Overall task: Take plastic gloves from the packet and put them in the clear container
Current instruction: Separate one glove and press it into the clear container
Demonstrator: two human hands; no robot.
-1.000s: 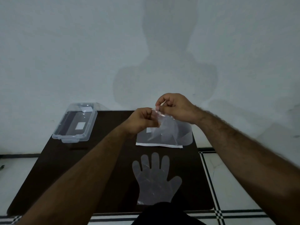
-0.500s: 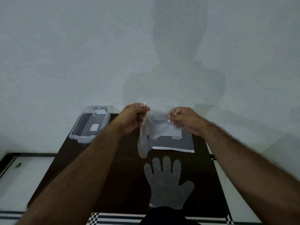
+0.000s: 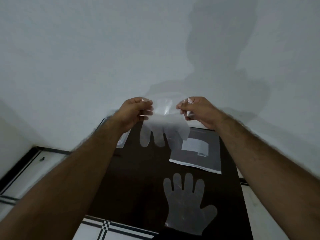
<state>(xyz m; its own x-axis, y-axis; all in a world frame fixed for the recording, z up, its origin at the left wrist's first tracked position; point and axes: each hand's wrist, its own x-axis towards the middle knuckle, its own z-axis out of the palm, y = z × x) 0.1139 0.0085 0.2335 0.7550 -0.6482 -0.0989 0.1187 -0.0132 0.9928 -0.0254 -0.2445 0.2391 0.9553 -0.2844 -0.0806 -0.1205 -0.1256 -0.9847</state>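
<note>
**Second glove held up, container still waiting**

Both hands are raised over the far end of the dark table (image 3: 131, 196). The left hand (image 3: 136, 111) and the right hand (image 3: 199, 110) each pinch a corner of the cuff of a thin plastic glove (image 3: 164, 130), fingers curled closed on the film, so the glove hangs spread between them with its fingers pointing down. Another glove (image 3: 187, 205) lies flat on the near part of the table, well apart from the hands. The packet (image 3: 197, 158) rests flat just beyond it, on the right side.

The step in hand looks like the one between packet and box — the held glove is out and opened flat, not yet stowed. The clear container (image 3: 122, 140) shows only as a pale corner under the left wrist, so I cannot tell what, if anything, is in it. The next move calls for carrying the glove left and lowering it in, probably folded or gathered, since loose film drifts.

The packet's white label carries short lettering, seen upside down — it seems to read "SVP".
</note>
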